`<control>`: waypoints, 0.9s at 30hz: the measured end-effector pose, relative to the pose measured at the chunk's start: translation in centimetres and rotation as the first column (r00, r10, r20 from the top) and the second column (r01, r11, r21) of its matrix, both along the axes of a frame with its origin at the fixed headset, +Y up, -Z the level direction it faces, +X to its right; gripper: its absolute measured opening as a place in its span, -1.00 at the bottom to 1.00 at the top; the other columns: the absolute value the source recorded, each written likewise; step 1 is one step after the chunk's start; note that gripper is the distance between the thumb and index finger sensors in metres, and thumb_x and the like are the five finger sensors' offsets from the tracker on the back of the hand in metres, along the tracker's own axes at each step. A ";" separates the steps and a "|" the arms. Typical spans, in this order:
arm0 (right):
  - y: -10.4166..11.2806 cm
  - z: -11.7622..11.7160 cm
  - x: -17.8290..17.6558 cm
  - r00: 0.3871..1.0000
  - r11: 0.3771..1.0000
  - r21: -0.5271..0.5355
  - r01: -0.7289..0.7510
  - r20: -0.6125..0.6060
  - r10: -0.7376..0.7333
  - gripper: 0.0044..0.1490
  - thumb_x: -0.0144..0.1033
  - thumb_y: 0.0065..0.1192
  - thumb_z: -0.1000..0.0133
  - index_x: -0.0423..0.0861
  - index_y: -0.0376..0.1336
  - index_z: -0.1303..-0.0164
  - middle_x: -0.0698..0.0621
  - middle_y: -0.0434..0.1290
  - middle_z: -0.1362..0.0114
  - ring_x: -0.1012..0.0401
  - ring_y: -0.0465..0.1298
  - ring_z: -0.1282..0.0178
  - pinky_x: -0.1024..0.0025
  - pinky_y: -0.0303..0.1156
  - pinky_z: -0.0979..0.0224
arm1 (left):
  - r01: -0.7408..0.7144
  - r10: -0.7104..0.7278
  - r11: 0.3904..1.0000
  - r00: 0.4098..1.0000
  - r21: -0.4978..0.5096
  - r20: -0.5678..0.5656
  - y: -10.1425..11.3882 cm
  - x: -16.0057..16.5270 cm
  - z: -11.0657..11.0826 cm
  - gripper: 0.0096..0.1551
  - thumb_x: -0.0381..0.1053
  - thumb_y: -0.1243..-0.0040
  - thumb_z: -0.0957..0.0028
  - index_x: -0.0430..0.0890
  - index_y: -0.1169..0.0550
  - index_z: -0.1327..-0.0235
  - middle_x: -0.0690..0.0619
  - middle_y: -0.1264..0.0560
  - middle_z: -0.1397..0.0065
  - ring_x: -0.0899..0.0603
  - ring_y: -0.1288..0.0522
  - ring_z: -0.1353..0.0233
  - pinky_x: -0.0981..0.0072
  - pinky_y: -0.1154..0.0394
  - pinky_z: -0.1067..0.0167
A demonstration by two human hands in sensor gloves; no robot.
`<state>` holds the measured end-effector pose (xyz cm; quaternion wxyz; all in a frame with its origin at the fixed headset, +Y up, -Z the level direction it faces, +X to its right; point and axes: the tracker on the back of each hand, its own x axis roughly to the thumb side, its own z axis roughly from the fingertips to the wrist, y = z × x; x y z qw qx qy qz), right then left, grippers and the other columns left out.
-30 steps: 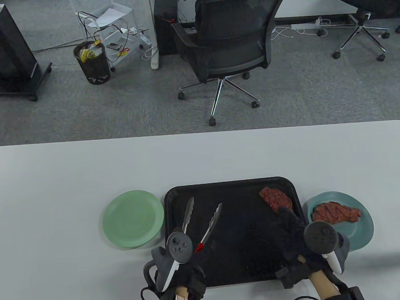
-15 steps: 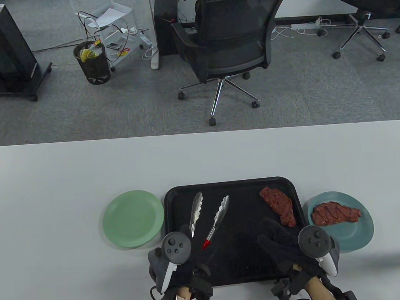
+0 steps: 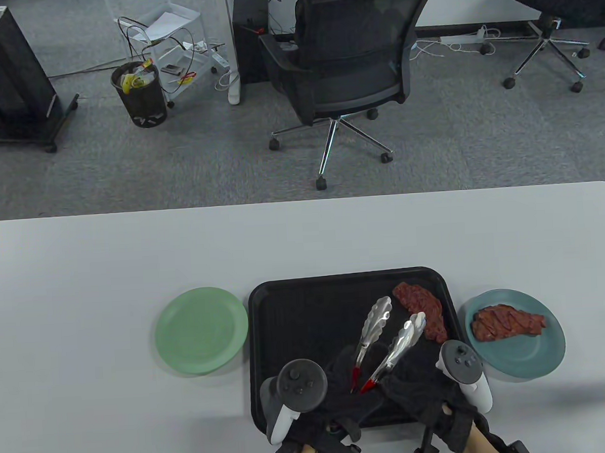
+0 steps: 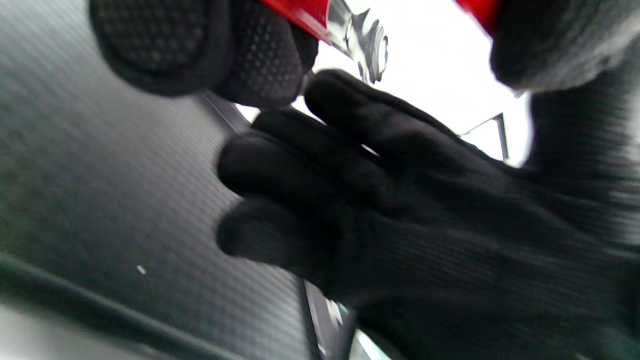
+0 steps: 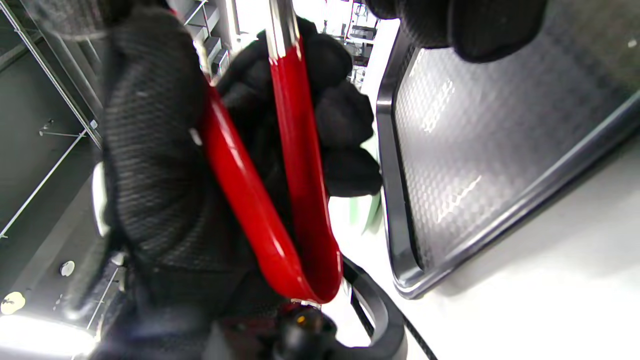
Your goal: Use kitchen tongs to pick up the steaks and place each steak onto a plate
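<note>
The metal tongs [image 3: 384, 333] with red handles [image 5: 300, 150] hang over the black tray [image 3: 297, 313], their tips beside the raw steak [image 3: 422, 314] at the tray's right end. My left hand [image 3: 348, 373] grips the red handles; in the left wrist view its fingers [image 4: 200, 50] curl around them. My right hand [image 3: 417, 382] lies right beside the handles with its fingers [image 4: 350, 200] nearly straight, holding nothing that I can see. A second steak [image 3: 507, 321] lies on the teal plate [image 3: 542, 355]. The green plate [image 3: 201, 330] left of the tray holds nothing.
The tray sits near the front edge of the white table [image 3: 82, 278]. An office chair [image 3: 345, 67] and a bin [image 3: 138, 93] stand on the floor beyond the table's far edge.
My left hand has carried the tongs from the tray's left side to its right half, tips now by the steak. My right hand has drawn back and inward to meet the handles.
</note>
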<state>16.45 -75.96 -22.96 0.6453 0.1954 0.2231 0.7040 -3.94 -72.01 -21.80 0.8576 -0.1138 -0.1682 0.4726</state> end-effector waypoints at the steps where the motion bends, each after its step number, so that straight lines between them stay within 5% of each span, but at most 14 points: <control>1: 0.0 0.0 -0.1 1.000 1.000 -0.003 0.025 -0.019 -0.025 0.32 0.34 0.06 0.01 -0.33 -0.30 -0.56 -0.50 -0.14 -0.57 -0.40 0.07 -0.44 -0.29 0.18 -0.37 | -0.006 0.006 1.000 1.000 -0.011 0.021 -0.1 0.2 0.1 0.22 0.43 -0.27 0.26 -0.28 -0.23 -0.50 -0.31 -0.41 -0.30 -0.29 -0.60 0.05 0.13 -0.62 0.20; 12: -0.5 0.3 -0.1 0.983 0.984 -0.072 0.166 0.096 -0.159 0.31 0.20 0.25 0.06 -0.39 -0.22 -0.52 -0.48 -0.10 -0.56 -0.37 0.12 -0.43 -0.29 0.18 -0.39 | 0.011 -0.007 0.999 0.997 -0.043 0.080 0.1 0.6 0.2 0.15 0.36 -0.28 0.20 -0.26 -0.22 -0.52 -0.33 -0.41 -0.32 -0.34 -0.58 0.00 0.05 -0.61 0.13; 18: -0.3 0.4 0.1 0.941 0.952 -0.079 0.295 0.199 -0.275 0.23 0.10 0.34 0.08 -0.32 -0.19 -0.48 -0.47 -0.08 -0.56 -0.41 0.13 -0.46 -0.40 0.17 -0.37 | 0.123 -0.130 0.989 0.989 0.085 0.078 1.4 1.4 0.8 0.05 0.28 -0.27 0.12 -0.23 -0.24 -0.52 -0.29 -0.37 -0.38 -0.38 -0.54 -0.12 0.01 -0.58 0.03; 24: 1.0 -0.5 2.8 0.920 0.968 0.040 0.249 0.304 -0.249 0.23 0.16 0.34 0.11 -0.28 -0.15 -0.47 -0.33 0.19 -0.46 -0.29 0.38 -0.33 -0.32 0.31 -0.32 | 0.086 -0.072 0.974 0.995 0.209 -0.075 3.1 -0.2 0.9 -0.05 0.26 -0.26 0.13 -0.19 -0.36 -0.48 -0.28 -0.42 -0.36 -0.39 -0.54 -0.11 -0.01 -0.57 0.02; 27: 1.9 -0.7 4.5 0.900 0.990 0.103 0.092 0.417 -0.126 0.23 0.19 0.33 0.13 -0.27 -0.12 -0.48 -0.35 0.24 -0.42 -0.21 0.45 -0.18 -0.23 0.39 -0.20 | 0.141 -0.087 0.968 0.965 0.208 -0.247 3.0 -2.2 0.5 -0.03 0.25 -0.26 0.12 -0.19 -0.31 -0.51 -0.29 -0.38 -0.38 -0.40 -0.51 -0.15 -0.03 -0.55 -0.02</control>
